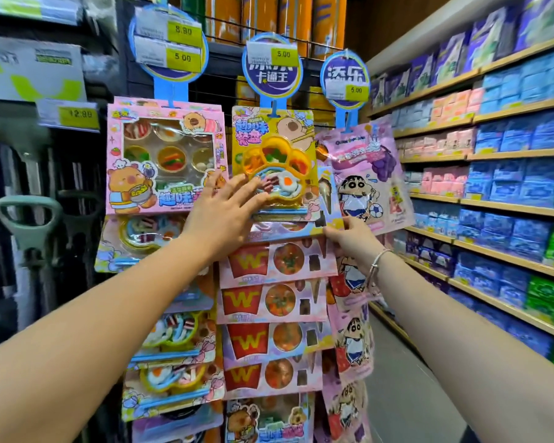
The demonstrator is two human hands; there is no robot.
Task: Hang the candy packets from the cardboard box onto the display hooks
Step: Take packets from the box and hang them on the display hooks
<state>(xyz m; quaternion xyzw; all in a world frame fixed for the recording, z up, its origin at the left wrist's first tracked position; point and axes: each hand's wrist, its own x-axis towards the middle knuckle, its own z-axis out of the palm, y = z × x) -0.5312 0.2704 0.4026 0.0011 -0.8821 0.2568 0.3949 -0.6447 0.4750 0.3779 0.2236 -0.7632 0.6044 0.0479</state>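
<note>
Left forearm: it reaches up from the near left corner toward the middle of the display.
Right forearm: it comes from the near right; a thin bracelet (pixel 375 266) sits on the wrist.
Left hand (pixel 225 210): released, fingers spread flat, fingertips pressing on the lower left part of the yellow candy packet (pixel 274 161). It grasps nothing.
Right hand (pixel 354 236): it pinches the lower right corner of a packet that lies just behind the yellow one. Whether the fingers also touch the yellow one, I cannot tell.
Yellow candy packet: it hangs at the top of the middle column, under a round blue sign (pixel 272 67) with a tag reading 5.00. It has a paw-shaped tray with gummy food inside.
Pink candy packet (pixel 165 155): top of the left column, just beside the yellow one, with small bowls behind a clear window.
Purple cartoon packet (pixel 370 174): top of the right column, tilted, with a boy and a football.
Lower packets: the packets with a red "W" cup (pixel 275 298) overlap one below another in the middle column.
Far right: store shelves (pixel 506 148) full of blue, pink and green packs.
Far left: dark shelves with a yellow tag reading 12.80 (pixel 79 115).
</note>
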